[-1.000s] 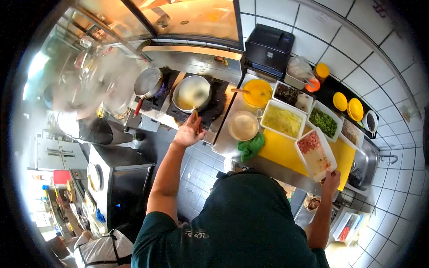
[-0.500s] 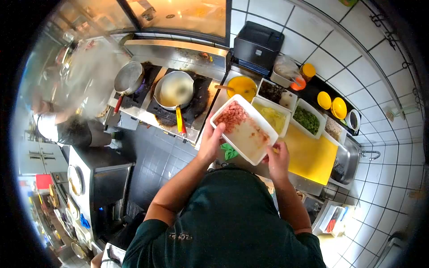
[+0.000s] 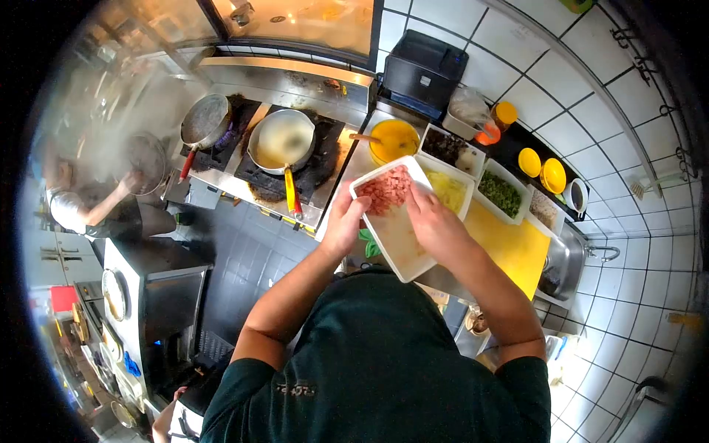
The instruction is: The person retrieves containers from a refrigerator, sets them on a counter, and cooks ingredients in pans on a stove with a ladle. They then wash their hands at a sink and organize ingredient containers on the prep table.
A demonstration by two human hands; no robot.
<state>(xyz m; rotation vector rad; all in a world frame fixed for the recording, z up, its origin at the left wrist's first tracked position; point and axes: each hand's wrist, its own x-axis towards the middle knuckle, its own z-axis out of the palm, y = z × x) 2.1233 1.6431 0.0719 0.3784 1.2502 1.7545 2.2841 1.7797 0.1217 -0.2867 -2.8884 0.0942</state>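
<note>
My left hand (image 3: 346,221) grips the left edge of a white tray (image 3: 395,244), held tilted over the counter. Chopped pink meat (image 3: 385,190) lies in the tray's upper part, with pale liquid or residue below it. My right hand (image 3: 434,224) reaches into the tray from the right, fingers bent down beside the meat; its fingertips are partly hidden. Left of the tray, a pan (image 3: 281,140) with pale yellow contents sits on the stove, its yellow and red handle (image 3: 293,193) pointing toward me.
Another pan (image 3: 206,120) is on the left burner. Tubs of yellow shreds (image 3: 447,190) and chopped greens (image 3: 500,193) stand by the yellow board (image 3: 509,247). An orange-yellow bowl (image 3: 394,141) is behind. A sink (image 3: 566,262) lies right. A co-worker (image 3: 96,207) stands far left in steam.
My left hand left the pan handle and took hold of the tray, which moved left from over the yellow board. My right hand let go of the tray's lower edge and moved inside it.
</note>
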